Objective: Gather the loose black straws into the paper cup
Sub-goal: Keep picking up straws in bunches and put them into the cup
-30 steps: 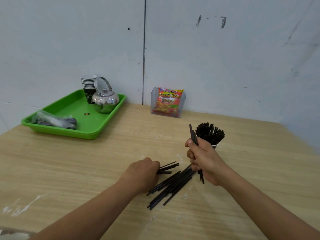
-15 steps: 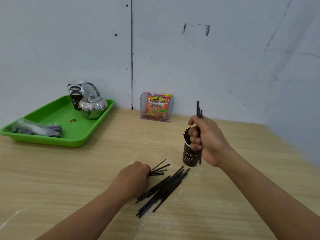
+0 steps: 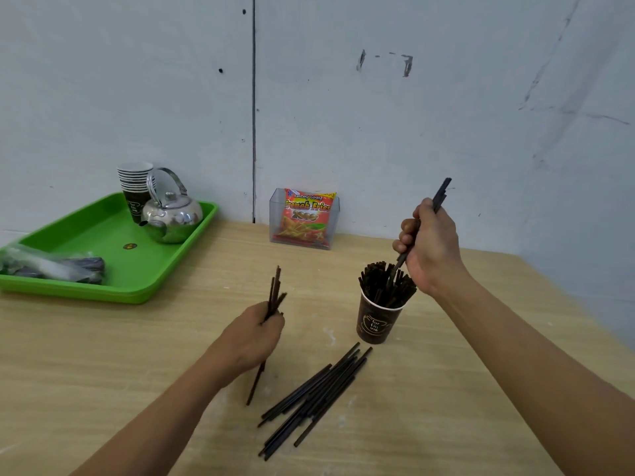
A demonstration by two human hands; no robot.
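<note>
Step in hand: insertion. Right hand (image 3: 431,249), grip clenched on few thin black plastic straws (image 3: 443,193), feeds them into crowded dark paper cup (image 3: 376,321) at its 7 o'clock. Left hand (image 3: 252,334), 9 o'clock of cup, grasps second bundle (image 3: 275,292). Loose pile (image 3: 319,393) on wooden table (image 3: 103,355), cup's 7 o'clock. Next, likely: release, straws upright.

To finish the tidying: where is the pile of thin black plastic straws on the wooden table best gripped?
Around the middle of the pile of thin black plastic straws, from above, fingers across their length. They lie flat and nearly parallel, slanting toward the brown paper cup, so a mid-length pinch should likely lift several level.
</note>
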